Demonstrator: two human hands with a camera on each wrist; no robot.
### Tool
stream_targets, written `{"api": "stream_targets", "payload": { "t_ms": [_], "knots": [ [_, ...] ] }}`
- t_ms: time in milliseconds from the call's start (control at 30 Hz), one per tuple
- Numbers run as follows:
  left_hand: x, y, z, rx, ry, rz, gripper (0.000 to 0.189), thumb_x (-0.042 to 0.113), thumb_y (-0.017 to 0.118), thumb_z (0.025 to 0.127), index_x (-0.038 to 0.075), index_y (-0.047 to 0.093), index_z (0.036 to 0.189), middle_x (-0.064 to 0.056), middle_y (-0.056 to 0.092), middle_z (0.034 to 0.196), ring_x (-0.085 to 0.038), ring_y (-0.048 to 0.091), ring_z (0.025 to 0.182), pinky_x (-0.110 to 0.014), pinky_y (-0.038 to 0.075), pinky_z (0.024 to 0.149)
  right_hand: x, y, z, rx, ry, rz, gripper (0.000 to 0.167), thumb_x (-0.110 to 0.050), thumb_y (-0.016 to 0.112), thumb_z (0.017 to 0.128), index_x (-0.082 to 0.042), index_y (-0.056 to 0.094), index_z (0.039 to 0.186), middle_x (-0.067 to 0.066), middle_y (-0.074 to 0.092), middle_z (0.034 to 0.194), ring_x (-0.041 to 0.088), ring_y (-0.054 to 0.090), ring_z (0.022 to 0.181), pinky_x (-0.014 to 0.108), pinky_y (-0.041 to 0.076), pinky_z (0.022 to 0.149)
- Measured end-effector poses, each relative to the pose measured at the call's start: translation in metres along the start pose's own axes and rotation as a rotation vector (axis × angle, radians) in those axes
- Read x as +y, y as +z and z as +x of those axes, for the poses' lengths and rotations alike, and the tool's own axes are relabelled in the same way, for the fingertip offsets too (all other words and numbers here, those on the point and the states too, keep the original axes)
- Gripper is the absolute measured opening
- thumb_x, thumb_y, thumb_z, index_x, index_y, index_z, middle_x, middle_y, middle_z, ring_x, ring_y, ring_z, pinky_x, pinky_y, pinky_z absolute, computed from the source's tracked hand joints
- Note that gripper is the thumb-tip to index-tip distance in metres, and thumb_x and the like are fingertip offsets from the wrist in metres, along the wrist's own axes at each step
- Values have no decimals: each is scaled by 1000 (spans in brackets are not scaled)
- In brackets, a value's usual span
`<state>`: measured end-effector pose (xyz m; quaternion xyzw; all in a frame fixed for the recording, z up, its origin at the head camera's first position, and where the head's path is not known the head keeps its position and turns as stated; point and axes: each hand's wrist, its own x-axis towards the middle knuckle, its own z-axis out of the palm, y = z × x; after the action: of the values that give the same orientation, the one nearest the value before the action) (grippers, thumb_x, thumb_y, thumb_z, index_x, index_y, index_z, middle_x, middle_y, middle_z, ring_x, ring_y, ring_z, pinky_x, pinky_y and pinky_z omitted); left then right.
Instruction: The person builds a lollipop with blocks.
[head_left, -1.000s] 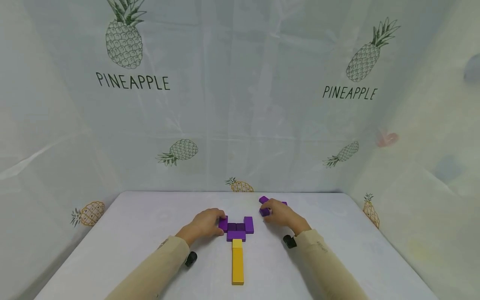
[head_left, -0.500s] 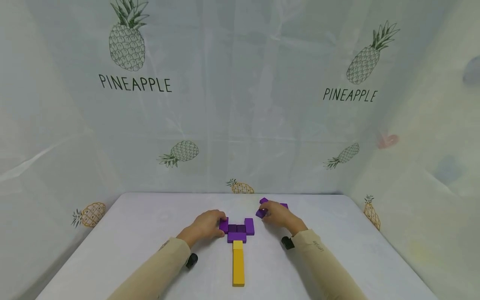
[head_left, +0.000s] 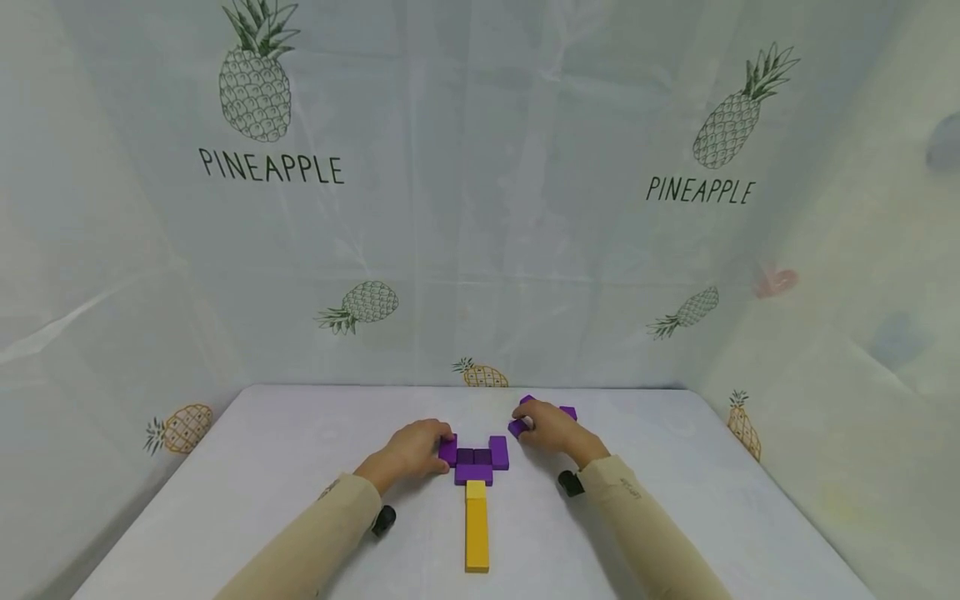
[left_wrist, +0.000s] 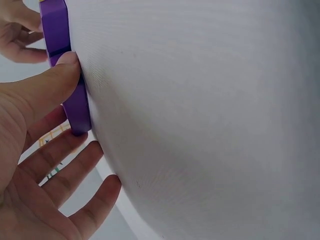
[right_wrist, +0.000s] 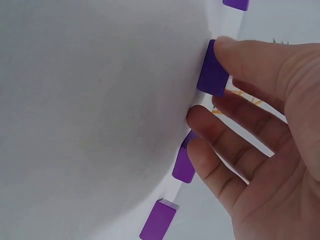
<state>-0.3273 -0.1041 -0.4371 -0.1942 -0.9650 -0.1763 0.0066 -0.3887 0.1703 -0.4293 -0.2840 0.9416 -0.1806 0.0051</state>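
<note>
My left hand (head_left: 411, 448) grips an upright-lying purple block (head_left: 448, 451) at the left of a small layout, thumb at its near end and a finger at its far end. In the left wrist view the thumb overlaps the row of purple blocks (left_wrist: 77, 112). Two dark purple blocks (head_left: 474, 457), a crosswise purple block (head_left: 474, 475) and a right-hand purple block (head_left: 498, 452) complete that U shape. To the right and farther back, my right hand (head_left: 555, 429) pinches a purple block (right_wrist: 212, 72) between thumb and fingers, close over the table, its other fingers spread.
Below the U lie a small pale yellow block (head_left: 476, 489) and a long yellow block (head_left: 477, 537). Loose purple blocks (right_wrist: 158, 220) lie behind the right hand. The white table (head_left: 322, 417) ends at a pineapple-print curtain (head_left: 480, 208).
My right hand has moved a little left, toward the U-shaped layout, and the purple block it pinches has shifted and turned with it. My left hand keeps its place on its block.
</note>
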Motion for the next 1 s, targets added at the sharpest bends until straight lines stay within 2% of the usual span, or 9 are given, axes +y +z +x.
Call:
{"api": "stream_targets", "payload": {
  "t_ms": [133, 400, 667, 1000],
  "knots": [
    [1, -1, -1, 0, -4, -9, 42, 26, 83, 74, 13, 65, 110, -5, 64, 111, -25, 58, 103, -46, 45, 97, 0, 1, 4, -15, -32, 6, 33, -8, 70, 85, -2, 65, 116, 9, 66, 110, 27, 61, 101, 44, 50, 91],
    [0, -1, 0, -1, 0, -3, 42, 26, 83, 74, 13, 65, 110, -4, 64, 110, -23, 58, 101, -45, 46, 96, -7, 4, 11, -15, -8, 16, 28, -14, 71, 85, -5, 68, 111, 3, 66, 98, 20, 59, 89, 38, 51, 83],
    [-1, 0, 0, 10, 15, -1, 44, 26, 84, 73, 13, 65, 110, -5, 64, 110, -23, 59, 101, -45, 47, 95, -23, 6, 21, 26, -39, -36, 27, -19, 70, 87, -8, 68, 112, 1, 66, 100, 16, 60, 89, 35, 52, 83],
    [-3, 2, 2, 6, 15, -3, 45, 27, 84, 73, 13, 65, 111, -4, 64, 110, -21, 58, 98, -44, 47, 93, -49, 19, 31, -38, -43, 27, 28, -24, 68, 89, -12, 67, 115, -3, 64, 100, 10, 56, 85, 28, 51, 79]
  ]
}}
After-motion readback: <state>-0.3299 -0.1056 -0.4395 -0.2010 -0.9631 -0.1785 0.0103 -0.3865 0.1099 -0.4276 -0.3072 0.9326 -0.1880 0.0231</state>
